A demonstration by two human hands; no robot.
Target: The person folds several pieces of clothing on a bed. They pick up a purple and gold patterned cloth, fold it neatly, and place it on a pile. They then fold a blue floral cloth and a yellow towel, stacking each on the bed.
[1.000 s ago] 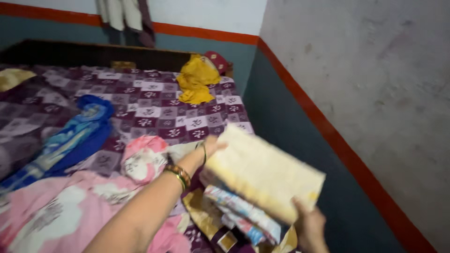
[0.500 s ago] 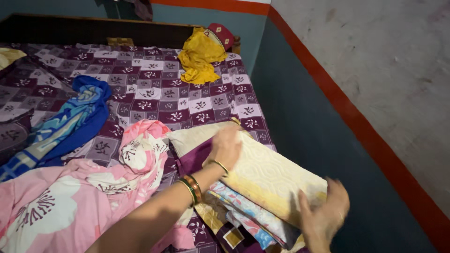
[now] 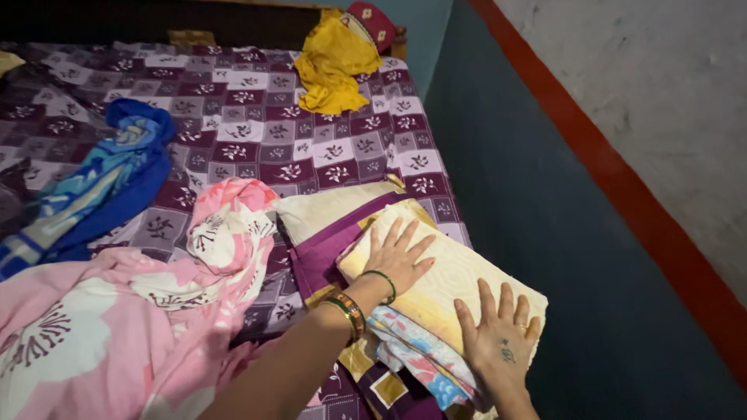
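Now my fingers are spread flat, both palms down, nothing pinched: my left hand presses the far half of the folded cream cloth, and my right hand lies splayed on its near corner, by the bed's edge next to the teal wall. Bangles ride on my left wrist. That cream cloth sits on top of a small stack, with a folded floral cloth of pale blue and pink showing under it and a purple and cream folded piece jutting out beyond, all at the right side of the bed. I'd call this the settling step: the top fold is laid down and I'm flattening it onto the pile. What the next move calls for, I reckon, is an even sweep outward so the edges line up with the layers below, without nudging the stack toward the drop at the bed's edge. Just left of the stack a crumpled pink floral sheet lies in a heap, touching the purple piece. Farther out on the checked maroon bedspread lie a bunched blue cloth and, near the headboard, a rumpled yellow cloth.
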